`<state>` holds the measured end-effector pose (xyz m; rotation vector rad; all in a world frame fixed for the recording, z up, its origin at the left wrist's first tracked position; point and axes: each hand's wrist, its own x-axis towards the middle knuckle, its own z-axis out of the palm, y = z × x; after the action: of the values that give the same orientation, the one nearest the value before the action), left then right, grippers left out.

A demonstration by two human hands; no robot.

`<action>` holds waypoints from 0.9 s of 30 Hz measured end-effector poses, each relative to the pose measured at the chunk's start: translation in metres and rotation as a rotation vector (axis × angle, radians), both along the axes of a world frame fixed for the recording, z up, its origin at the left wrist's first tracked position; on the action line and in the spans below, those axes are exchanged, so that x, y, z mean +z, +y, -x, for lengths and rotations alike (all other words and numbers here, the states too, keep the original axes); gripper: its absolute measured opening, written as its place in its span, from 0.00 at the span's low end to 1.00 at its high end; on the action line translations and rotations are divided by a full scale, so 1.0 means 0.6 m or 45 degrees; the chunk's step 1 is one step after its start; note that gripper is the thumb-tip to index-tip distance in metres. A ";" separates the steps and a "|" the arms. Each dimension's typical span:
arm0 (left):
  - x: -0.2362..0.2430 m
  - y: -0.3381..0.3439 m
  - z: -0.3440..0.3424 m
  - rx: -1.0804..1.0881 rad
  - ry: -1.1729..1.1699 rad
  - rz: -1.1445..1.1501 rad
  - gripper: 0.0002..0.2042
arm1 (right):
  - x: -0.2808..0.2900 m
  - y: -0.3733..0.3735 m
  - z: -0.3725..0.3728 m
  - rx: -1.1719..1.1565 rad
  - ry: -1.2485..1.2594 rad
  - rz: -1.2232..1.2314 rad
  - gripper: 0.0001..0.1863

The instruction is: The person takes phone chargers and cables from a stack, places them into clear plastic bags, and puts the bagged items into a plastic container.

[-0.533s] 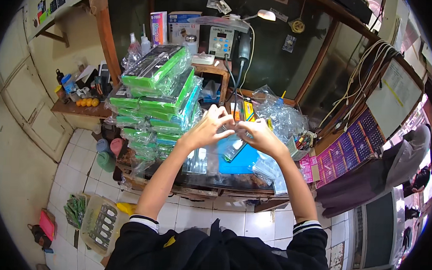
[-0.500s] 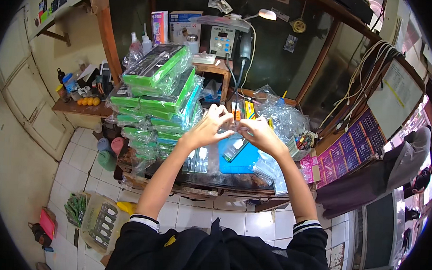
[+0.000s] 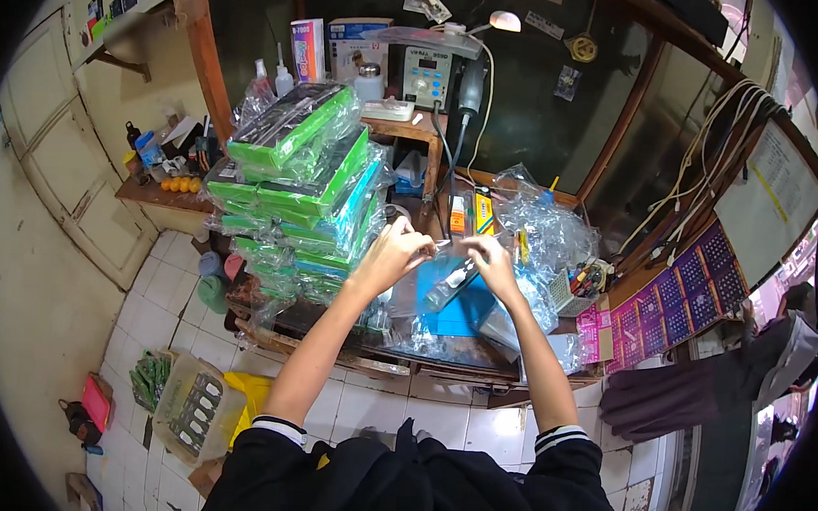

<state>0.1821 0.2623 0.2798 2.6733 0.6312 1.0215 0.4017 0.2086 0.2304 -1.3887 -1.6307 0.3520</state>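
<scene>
From my remote view, a translucent plastic tub (image 3: 232,415) stands on the floor at far left. Next, green-and-black boxes in clear plastic wrap (image 3: 288,189) rise in a stack on the dark wooden bench (image 3: 427,349). I see the left hand (image 3: 392,257) with fingers curled closed, pinching a thin clear plastic film (image 3: 445,245) above a blue mat (image 3: 461,323). A slim, dark, plastic-wrapped piece (image 3: 454,284) slants there. The right hand's (image 3: 496,265) fingers bend inward beside the film; I can't tell whether they grip it. Rightward sits crumpled clear plastic (image 3: 558,231).
</scene>
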 end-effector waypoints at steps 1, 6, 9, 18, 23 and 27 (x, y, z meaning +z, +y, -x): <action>-0.005 -0.001 -0.004 -0.011 0.008 -0.026 0.07 | -0.033 0.002 -0.013 0.025 -0.200 0.106 0.16; -0.028 -0.001 -0.004 0.003 0.074 -0.042 0.07 | -0.142 0.018 -0.019 0.203 -0.879 0.247 0.28; -0.029 -0.008 -0.007 0.025 0.073 0.007 0.07 | -0.150 0.026 -0.017 0.154 -1.056 0.143 0.25; -0.022 -0.016 -0.013 0.016 0.023 0.008 0.06 | -0.069 0.003 -0.046 -0.175 -0.609 0.063 0.28; -0.016 -0.019 -0.014 -0.008 0.024 -0.012 0.06 | 0.010 0.006 -0.061 -0.195 0.170 -0.080 0.31; -0.016 -0.018 -0.025 -0.033 -0.017 -0.034 0.06 | 0.107 -0.012 -0.032 -0.204 0.428 -0.154 0.30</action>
<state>0.1972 0.2516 0.2702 2.6881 0.5832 1.0478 0.4209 0.2014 0.2945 -1.2816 -1.2382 0.3648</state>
